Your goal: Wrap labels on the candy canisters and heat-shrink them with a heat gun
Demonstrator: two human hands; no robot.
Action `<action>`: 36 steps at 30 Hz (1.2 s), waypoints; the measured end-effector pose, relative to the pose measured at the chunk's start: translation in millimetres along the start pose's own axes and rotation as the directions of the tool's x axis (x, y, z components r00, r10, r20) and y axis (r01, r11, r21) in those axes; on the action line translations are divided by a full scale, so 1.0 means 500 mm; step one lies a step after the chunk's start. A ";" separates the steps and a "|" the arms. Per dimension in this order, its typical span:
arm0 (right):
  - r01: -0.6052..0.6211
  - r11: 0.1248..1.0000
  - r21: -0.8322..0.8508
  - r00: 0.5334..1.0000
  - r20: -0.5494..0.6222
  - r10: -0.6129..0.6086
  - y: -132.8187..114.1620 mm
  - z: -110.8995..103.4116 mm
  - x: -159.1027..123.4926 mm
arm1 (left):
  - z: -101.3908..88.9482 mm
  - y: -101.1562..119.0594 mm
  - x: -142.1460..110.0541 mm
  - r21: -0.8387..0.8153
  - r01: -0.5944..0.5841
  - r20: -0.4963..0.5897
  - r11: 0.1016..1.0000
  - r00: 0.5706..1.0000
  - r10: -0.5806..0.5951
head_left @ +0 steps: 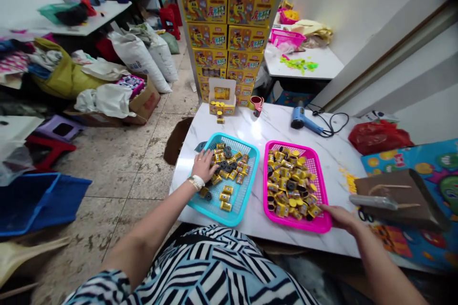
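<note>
My left hand reaches over the left side of a blue plastic basket, its fingers spread on small yellow cylinders with dark ends. Some of these lie loosely piled under and beside the fingers, and several sit in a row toward the near side. At the lower right corner of a pink plastic basket, my right hand grips the rim, thumb over the edge and other fingers mostly hidden. A heap of similar yellow cylinders fills that basket.
Behind the baskets stand an open display box, a red tape dispenser and a blue heat gun. Stacked yellow cartons rise beyond the table. At right are a red bag, scissors and a brown block.
</note>
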State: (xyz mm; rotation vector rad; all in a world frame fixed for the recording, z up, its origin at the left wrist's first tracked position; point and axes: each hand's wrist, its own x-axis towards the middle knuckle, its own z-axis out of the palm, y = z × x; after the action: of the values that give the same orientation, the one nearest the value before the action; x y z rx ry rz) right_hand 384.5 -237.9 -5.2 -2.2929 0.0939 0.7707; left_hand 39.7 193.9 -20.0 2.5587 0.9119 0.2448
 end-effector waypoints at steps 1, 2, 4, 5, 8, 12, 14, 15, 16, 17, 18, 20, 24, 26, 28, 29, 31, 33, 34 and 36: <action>-0.039 0.999 0.037 0.997 0.061 0.037 0.007 0.013 -0.013 | 0.017 0.018 0.003 0.008 -0.022 0.016 1.000 1.000 0.022; -0.070 0.996 0.063 0.992 0.113 0.063 0.011 0.027 -0.021 | 0.034 0.038 0.001 0.012 -0.051 0.039 0.999 0.998 0.050; -0.122 0.985 0.125 0.976 0.195 0.096 0.013 0.051 -0.030 | 0.063 0.081 -0.014 0.004 -0.137 0.106 0.991 0.985 0.136; -0.143 0.977 0.161 0.969 0.224 0.105 0.013 0.059 -0.032 | 0.073 0.101 -0.028 -0.008 -0.191 0.143 0.982 0.971 0.190; -0.174 0.951 0.256 0.958 0.267 0.103 0.012 0.064 -0.044 | 0.080 0.139 -0.082 -0.061 -0.349 0.221 0.935 0.909 0.354; -0.157 0.927 0.339 0.975 0.205 0.090 0.020 0.045 -0.085 | 0.058 0.129 -0.128 -0.100 -0.479 0.182 0.872 0.853 0.490; -0.147 0.924 0.354 0.982 0.162 0.094 0.023 0.031 -0.112 | 0.050 0.111 -0.118 -0.077 -0.451 0.161 0.889 0.874 0.458; -0.146 0.924 0.354 0.984 0.149 0.099 0.022 0.023 -0.126 | 0.050 0.104 -0.103 -0.062 -0.419 0.153 0.906 0.893 0.424; -0.148 0.924 0.352 0.984 0.142 0.103 0.021 0.015 -0.142 | 0.051 0.099 -0.083 -0.047 -0.382 0.143 0.923 0.912 0.385; -0.151 0.925 0.348 0.984 0.138 0.108 0.018 0.007 -0.158 | 0.055 0.097 -0.058 -0.040 -0.348 0.127 0.937 0.928 0.350; -0.153 0.927 0.343 0.984 0.137 0.112 0.012 0.000 -0.176 | 0.060 0.097 -0.031 -0.040 -0.320 0.110 0.947 0.940 0.322; -0.163 0.921 0.353 0.983 0.135 0.122 -0.003 -0.013 -0.213 | 0.072 0.102 0.024 -0.051 -0.285 0.084 0.957 0.954 0.288; -0.170 0.882 0.439 0.984 0.120 0.130 -0.042 -0.021 -0.289 | 0.089 0.104 0.105 -0.057 -0.081 -0.003 0.995 0.997 0.081; -0.173 0.872 0.458 0.984 0.120 0.132 -0.055 -0.016 -0.323 | 0.098 0.096 0.122 -0.062 0.048 -0.046 0.997 0.998 -0.051; -0.214 0.860 0.464 0.976 0.132 0.171 -0.060 -0.006 -0.352 | 0.113 0.093 0.125 -0.070 0.093 -0.054 0.993 0.994 -0.097; -0.238 0.852 0.467 0.971 0.131 0.200 -0.060 0.000 -0.365 | 0.122 0.096 0.123 -0.072 0.077 -0.046 0.994 0.996 -0.081; -0.259 0.851 0.457 0.966 0.111 0.235 -0.056 0.012 -0.390 | 0.143 0.112 0.111 -0.079 -0.024 -0.010 0.997 1.000 0.024; -0.244 0.866 0.437 0.969 0.068 0.239 -0.049 0.021 -0.414 | 0.161 0.135 0.092 -0.095 -0.181 0.036 0.979 0.982 0.185; -0.242 0.869 0.432 0.969 0.057 0.242 -0.047 0.023 -0.426 | 0.168 0.145 0.082 -0.104 -0.246 0.052 0.964 0.966 0.252; -0.289 0.845 0.451 0.955 0.078 0.285 -0.043 0.024 -0.450 | 0.175 0.158 0.062 -0.117 -0.327 0.066 0.938 0.940 0.336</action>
State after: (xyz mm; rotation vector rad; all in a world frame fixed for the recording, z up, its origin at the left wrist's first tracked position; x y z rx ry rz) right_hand 199.9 -246.9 125.2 -1.8391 0.5698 0.8065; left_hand 134.1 130.4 -63.7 2.5907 0.4187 0.2694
